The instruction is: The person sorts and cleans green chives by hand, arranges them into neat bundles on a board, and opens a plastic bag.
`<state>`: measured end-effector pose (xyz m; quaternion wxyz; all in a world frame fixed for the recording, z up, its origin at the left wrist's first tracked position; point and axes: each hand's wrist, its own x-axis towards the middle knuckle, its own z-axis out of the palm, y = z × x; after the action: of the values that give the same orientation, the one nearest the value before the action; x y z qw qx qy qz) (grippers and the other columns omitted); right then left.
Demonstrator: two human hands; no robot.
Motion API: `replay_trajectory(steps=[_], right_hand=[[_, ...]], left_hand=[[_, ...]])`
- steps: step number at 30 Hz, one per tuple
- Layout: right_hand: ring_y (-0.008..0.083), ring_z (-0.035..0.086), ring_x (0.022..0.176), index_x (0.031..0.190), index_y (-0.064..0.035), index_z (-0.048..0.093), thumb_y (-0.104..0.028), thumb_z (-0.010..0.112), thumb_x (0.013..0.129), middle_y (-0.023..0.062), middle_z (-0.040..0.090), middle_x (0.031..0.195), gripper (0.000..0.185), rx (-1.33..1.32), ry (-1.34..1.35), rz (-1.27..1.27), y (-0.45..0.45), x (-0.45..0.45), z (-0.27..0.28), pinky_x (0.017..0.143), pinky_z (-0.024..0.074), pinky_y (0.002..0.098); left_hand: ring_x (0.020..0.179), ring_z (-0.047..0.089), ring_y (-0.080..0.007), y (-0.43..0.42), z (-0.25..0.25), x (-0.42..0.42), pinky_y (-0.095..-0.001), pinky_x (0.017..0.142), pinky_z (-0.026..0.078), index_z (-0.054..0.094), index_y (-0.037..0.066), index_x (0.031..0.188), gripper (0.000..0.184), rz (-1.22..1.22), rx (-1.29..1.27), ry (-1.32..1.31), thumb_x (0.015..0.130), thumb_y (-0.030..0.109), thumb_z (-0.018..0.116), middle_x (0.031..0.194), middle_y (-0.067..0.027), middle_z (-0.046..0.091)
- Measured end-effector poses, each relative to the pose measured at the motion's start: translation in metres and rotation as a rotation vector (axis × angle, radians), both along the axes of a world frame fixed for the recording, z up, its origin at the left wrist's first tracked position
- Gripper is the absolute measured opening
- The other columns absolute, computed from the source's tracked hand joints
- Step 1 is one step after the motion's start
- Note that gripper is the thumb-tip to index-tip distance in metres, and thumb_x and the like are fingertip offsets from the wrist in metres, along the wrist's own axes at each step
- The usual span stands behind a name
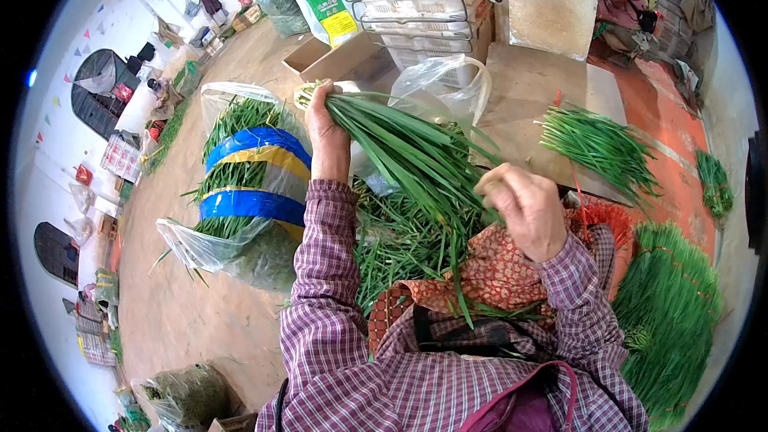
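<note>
My left hand (pixel 326 128) is wrapped round the pale stem end of a bunch of Chinese chives (pixel 408 148), whose long green leaves fan out to the right and droop. Beside the leaf tips is my right hand (pixel 524 210), its fingers curled and partly closed; whether a leaf is pinched in them is hidden. Below the bunch, loose chive leaves (pixel 400 244) lie heaped near my lap, which a red patterned cloth (pixel 488 268) partly covers. On the board at the right rests another bunch of chives (pixel 596 148).
At left stands a clear bag of greens (pixel 256 160) bound with blue and yellow tape. Ahead are a cardboard box (pixel 332 60) and stacked white crates (pixel 416 12). A big pile of chives (pixel 668 320) lies at right, near red ties (pixel 604 220). People sit farther off.
</note>
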<state>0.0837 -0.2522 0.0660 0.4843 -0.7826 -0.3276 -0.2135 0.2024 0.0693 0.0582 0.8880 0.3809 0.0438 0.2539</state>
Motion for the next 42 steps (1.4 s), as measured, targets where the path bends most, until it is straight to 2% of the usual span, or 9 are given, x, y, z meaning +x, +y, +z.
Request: replay_trajectory(steps=[2, 9, 13, 15, 25, 33, 37, 38, 42], right_hand=[[0.0220, 0.065, 0.060, 0.087, -0.0083, 0.061, -0.037, 0.065, 0.087, 0.0044, 0.065, 0.069, 0.029, -0.138, -0.005, 0.032, 0.008, -0.004, 0.006, 0.054, 0.0518, 0.0349], [0.0227, 0.063, 0.059, 0.078, -0.0084, 0.058, -0.030, 0.071, 0.081, 0.0048, 0.062, 0.066, 0.025, -0.401, -0.140, -0.079, 0.029, 0.003, -0.007, 0.052, 0.0497, 0.0360], [0.0254, 0.062, 0.058, 0.076, -0.0079, 0.058, -0.020, 0.069, 0.082, 0.0066, 0.060, 0.066, 0.017, -0.295, -0.185, -0.079, 0.028, 0.007, -0.012, 0.052, 0.0491, 0.0360], [0.0281, 0.063, 0.060, 0.078, -0.0076, 0.060, -0.022, 0.067, 0.084, 0.0087, 0.062, 0.067, 0.017, -0.246, -0.131, -0.054, 0.028, 0.008, -0.013, 0.054, 0.0493, 0.0373], [0.0325, 0.060, 0.059, 0.078, -0.0031, 0.061, -0.029, 0.060, 0.091, 0.0135, 0.061, 0.065, 0.029, -0.215, 0.224, 0.190, 0.021, 0.023, -0.014, 0.055, 0.0460, 0.0416], [0.0255, 0.057, 0.057, 0.076, -0.0049, 0.062, -0.008, 0.072, 0.074, 0.0067, 0.058, 0.065, 0.011, -0.083, -0.347, 0.072, 0.006, 0.004, 0.015, 0.051, 0.0450, 0.0343], [0.0264, 0.064, 0.092, 0.105, -0.0034, 0.061, -0.051, 0.064, 0.083, 0.0113, 0.065, 0.098, 0.053, -0.213, -0.328, 0.079, -0.004, 0.008, 0.017, 0.081, 0.0542, 0.0403], [0.0312, 0.055, 0.114, 0.126, -0.0025, 0.048, -0.071, 0.055, 0.077, 0.0158, 0.057, 0.119, 0.085, -0.261, -0.120, 0.086, -0.010, 0.012, 0.018, 0.100, 0.0445, 0.0457], [0.0338, 0.042, 0.128, 0.139, 0.0010, 0.032, -0.063, 0.073, 0.068, 0.0199, 0.043, 0.136, 0.104, -0.155, -0.019, 0.024, -0.015, 0.036, 0.024, 0.106, 0.0365, 0.0459]], left_hand=[[0.061, 0.057, -0.0173, -0.003, 0.002, 0.003, -0.0310, 0.057, 0.050, 0.055, 0.004, 0.090, 0.013, 0.012, 0.010, 0.000, 0.081, 0.009, 0.063, 0.074, -0.0044, 0.056], [0.065, 0.059, -0.0205, -0.015, 0.012, 0.009, -0.0337, 0.059, 0.051, 0.059, 0.000, 0.089, 0.015, 0.060, 0.058, 0.017, 0.078, 0.008, 0.065, 0.078, -0.0086, 0.060], [0.068, 0.060, -0.0209, -0.024, 0.019, 0.007, -0.0348, 0.061, 0.051, 0.060, -0.001, 0.091, 0.017, 0.087, 0.077, -0.005, 0.077, 0.008, 0.066, 0.078, -0.0090, 0.060], [0.058, 0.059, -0.0205, -0.028, 0.023, 0.009, -0.0330, 0.054, 0.052, 0.055, 0.000, 0.088, 0.012, 0.084, 0.081, 0.010, 0.083, 0.009, 0.062, 0.072, -0.0092, 0.060], [0.069, 0.061, -0.0227, -0.044, 0.030, 0.020, -0.0361, 0.060, 0.052, 0.056, -0.002, 0.098, 0.028, 0.072, 0.104, 0.047, 0.075, 0.006, 0.069, 0.084, -0.0119, 0.061], [0.064, 0.061, -0.0220, -0.051, 0.038, 0.021, -0.0347, 0.057, 0.051, 0.059, -0.003, 0.091, 0.021, 0.076, 0.147, 0.088, 0.074, 0.005, 0.068, 0.078, -0.0109, 0.062], [0.065, 0.060, -0.0204, -0.067, 0.048, 0.012, -0.0347, 0.058, 0.052, 0.060, -0.002, 0.090, 0.018, 0.103, 0.217, 0.081, 0.075, 0.006, 0.067, 0.078, -0.0098, 0.063], [0.066, 0.060, -0.0188, -0.078, 0.052, 0.006, -0.0337, 0.059, 0.052, 0.060, -0.002, 0.089, 0.017, 0.127, 0.366, 0.007, 0.076, 0.006, 0.067, 0.078, -0.0090, 0.063], [0.071, 0.063, -0.0141, -0.136, 0.063, -0.026, -0.0277, 0.067, 0.054, 0.064, 0.006, 0.089, 0.014, 0.293, 1.074, -0.355, 0.075, 0.005, 0.067, 0.083, -0.0051, 0.067]])
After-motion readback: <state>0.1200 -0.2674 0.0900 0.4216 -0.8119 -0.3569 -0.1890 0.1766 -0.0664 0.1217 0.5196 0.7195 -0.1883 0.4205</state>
